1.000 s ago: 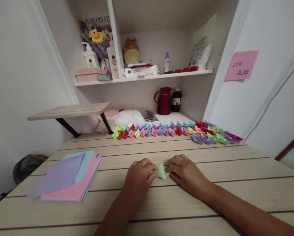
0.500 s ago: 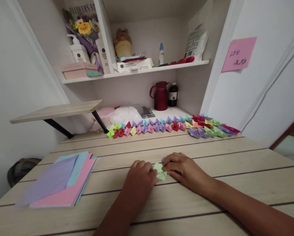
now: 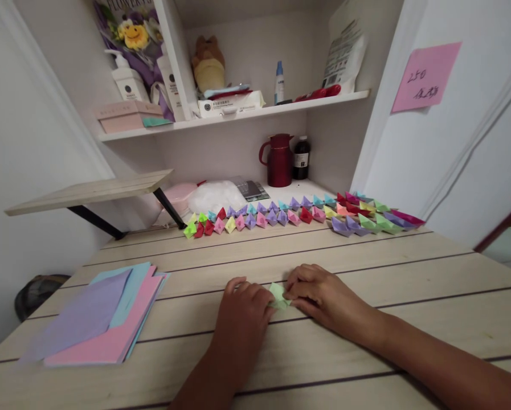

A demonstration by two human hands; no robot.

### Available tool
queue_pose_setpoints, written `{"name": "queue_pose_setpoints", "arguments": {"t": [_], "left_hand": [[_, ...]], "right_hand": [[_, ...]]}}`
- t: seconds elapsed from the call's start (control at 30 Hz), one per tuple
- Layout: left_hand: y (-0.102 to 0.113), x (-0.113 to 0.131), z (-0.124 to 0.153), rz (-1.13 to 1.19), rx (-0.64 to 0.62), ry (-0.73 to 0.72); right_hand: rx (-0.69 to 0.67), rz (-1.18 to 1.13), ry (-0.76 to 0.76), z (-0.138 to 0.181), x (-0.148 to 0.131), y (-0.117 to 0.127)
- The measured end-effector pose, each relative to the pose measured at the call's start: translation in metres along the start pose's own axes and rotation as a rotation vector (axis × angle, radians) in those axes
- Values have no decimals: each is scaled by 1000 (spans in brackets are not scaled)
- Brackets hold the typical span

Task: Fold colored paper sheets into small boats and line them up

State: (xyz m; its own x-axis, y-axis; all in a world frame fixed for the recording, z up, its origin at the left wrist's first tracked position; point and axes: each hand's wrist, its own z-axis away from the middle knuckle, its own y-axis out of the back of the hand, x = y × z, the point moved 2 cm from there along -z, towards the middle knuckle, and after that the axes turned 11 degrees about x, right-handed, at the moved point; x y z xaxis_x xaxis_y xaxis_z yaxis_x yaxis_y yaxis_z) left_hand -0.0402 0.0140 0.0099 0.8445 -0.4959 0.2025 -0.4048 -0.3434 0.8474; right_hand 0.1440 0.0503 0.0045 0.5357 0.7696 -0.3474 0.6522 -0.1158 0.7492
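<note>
A small folded piece of light green paper point(image 3: 279, 296) is between my hands, low over the wooden table point(image 3: 349, 370). My left hand point(image 3: 244, 310) grips its left edge, fingers curled and the thumb hidden behind them. On the other side, the thumb and fingertips of my right hand point(image 3: 313, 290) pinch its right edge. Beyond my hands, small folded paper boats point(image 3: 272, 217) in many colours stand in two long rows. Larger paper boats point(image 3: 368, 224) are grouped at the right end of the rows.
Coloured paper sheets point(image 3: 105, 319) lie stacked at the left, a purple one on top. Behind the boats are a dark red jug point(image 3: 279, 162) and a dark bottle point(image 3: 301, 159). A small raised wooden shelf point(image 3: 88, 191) stands at the back left.
The green paper now looks flatter and partly tilted between my fingers. My left hand has turned slightly, its index finger lifted a little. The whole view has shifted slightly.
</note>
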Motion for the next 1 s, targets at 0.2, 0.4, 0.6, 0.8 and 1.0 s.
{"name": "queue_pose_setpoints", "arguments": {"t": [0.2, 0.4, 0.6, 0.8, 1.0], "left_hand": [[4, 3, -3, 43, -33, 18], [-4, 0, -3, 152, 49, 141], [-11, -12, -7, 285, 91, 441], [-15, -14, -10, 290, 122, 520], [-20, -10, -13, 133, 146, 432]], "right_hand": [[16, -1, 6, 1, 0, 0], [16, -96, -121, -2, 1, -1], [55, -130, -254, -8, 7, -7], [43, -37, -262, -10, 7, -12], [39, 83, -214, -10, 5, -15]]}}
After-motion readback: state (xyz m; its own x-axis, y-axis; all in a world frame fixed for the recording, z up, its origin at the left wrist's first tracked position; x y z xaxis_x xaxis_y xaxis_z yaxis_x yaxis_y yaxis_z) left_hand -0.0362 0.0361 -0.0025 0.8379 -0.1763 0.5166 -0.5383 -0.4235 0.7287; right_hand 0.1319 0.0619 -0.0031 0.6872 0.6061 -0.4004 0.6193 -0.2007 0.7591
